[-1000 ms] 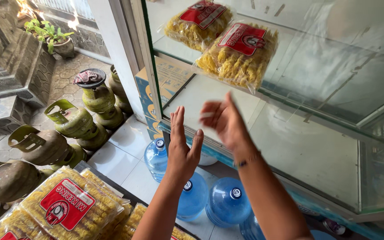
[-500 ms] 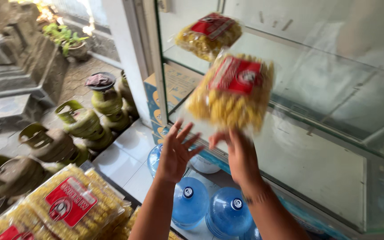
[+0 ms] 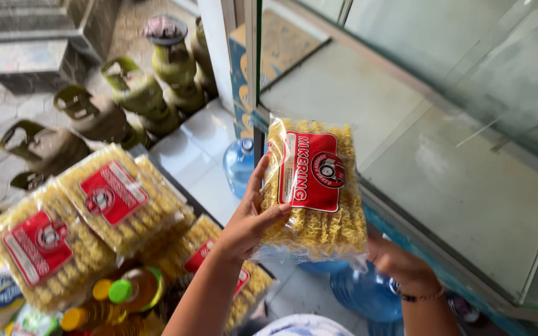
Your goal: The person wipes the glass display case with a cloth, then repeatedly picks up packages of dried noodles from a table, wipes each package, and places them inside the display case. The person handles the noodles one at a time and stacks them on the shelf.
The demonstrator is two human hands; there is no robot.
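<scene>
Head view: left hand [image 3: 247, 224] clasps the noodle pack [image 3: 314, 186] by its left edge; right hand [image 3: 403, 267] supports it from beneath, its grip largely hidden. Pack held upright before the glass cabinet [image 3: 443, 155], above water jugs [image 3: 239, 163]. More packs [image 3: 88, 218] lie lower left.

A single head-worn camera looks steeply down and forward from the person's own eye level (no second view shares the scene). It sits close to the left hand [image 3: 250, 227] and right hand [image 3: 403, 267], facing a glass display case [image 3: 468, 186], with the tiled floor [image 3: 194, 155] well below.
</scene>
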